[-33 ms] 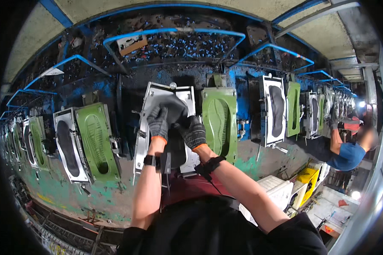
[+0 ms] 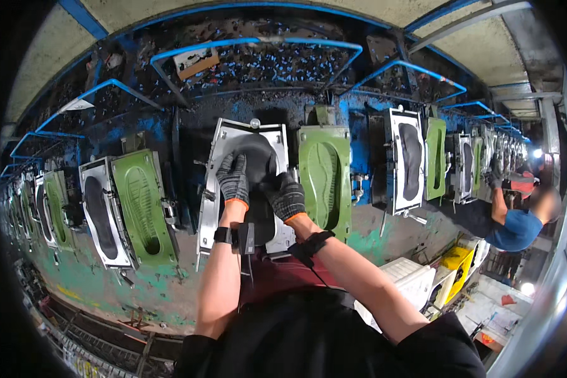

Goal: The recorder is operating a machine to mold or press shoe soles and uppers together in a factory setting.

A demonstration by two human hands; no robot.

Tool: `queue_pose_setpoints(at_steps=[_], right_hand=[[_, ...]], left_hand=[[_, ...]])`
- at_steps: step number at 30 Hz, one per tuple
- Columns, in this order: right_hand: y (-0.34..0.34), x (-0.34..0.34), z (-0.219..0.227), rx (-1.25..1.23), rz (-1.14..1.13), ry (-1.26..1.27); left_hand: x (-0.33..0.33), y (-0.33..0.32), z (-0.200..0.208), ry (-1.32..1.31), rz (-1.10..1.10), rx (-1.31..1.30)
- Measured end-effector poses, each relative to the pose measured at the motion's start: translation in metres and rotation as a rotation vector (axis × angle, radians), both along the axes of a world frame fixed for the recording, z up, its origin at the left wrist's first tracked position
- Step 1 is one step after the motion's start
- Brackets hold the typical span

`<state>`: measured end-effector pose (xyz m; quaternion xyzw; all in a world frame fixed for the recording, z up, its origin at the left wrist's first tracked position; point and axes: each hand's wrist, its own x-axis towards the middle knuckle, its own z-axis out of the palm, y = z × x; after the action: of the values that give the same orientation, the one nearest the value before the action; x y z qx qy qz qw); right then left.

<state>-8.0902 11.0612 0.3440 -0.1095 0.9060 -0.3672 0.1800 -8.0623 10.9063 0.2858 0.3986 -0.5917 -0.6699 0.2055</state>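
A dark grey, sole-shaped piece (image 2: 249,150) lies in the silvery-white mould half (image 2: 277,140) straight ahead of me, its upper end rounded. My left hand (image 2: 233,178), in a grey knitted glove with an orange cuff, rests on the piece's left side with fingers stretched out. My right hand (image 2: 287,196), gloved the same way, is curled at the piece's right edge; its fingertips blend into the dark material. Just to the right is a green mould half (image 2: 325,179) with a sole-shaped hollow. My wrists hide the lower part of the piece.
Similar mould pairs stand in a row on both sides, such as a green mould half (image 2: 140,201) at left and a white one (image 2: 406,160) at right. Blue rails (image 2: 258,41) arch behind. At right are a yellow crate (image 2: 458,268) and a co-worker (image 2: 516,220).
The upper end of the dark piece was raised and blurred between my hands; now it lies flatter in the white mould. My hands have barely shifted.
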Motion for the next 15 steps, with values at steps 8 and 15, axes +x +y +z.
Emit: queue_pose_setpoints(at_steps=[8, 15], right_hand=[[0.068, 0.056, -0.04, 0.289, 0.375, -0.256], [0.057, 0.024, -0.008, 0.116, 0.544, -0.21]], left_hand=[[0.081, 0.073, -0.022, -0.29, 0.107, 0.167], [0.076, 0.081, -0.013, -0.23, 0.1, -0.195]])
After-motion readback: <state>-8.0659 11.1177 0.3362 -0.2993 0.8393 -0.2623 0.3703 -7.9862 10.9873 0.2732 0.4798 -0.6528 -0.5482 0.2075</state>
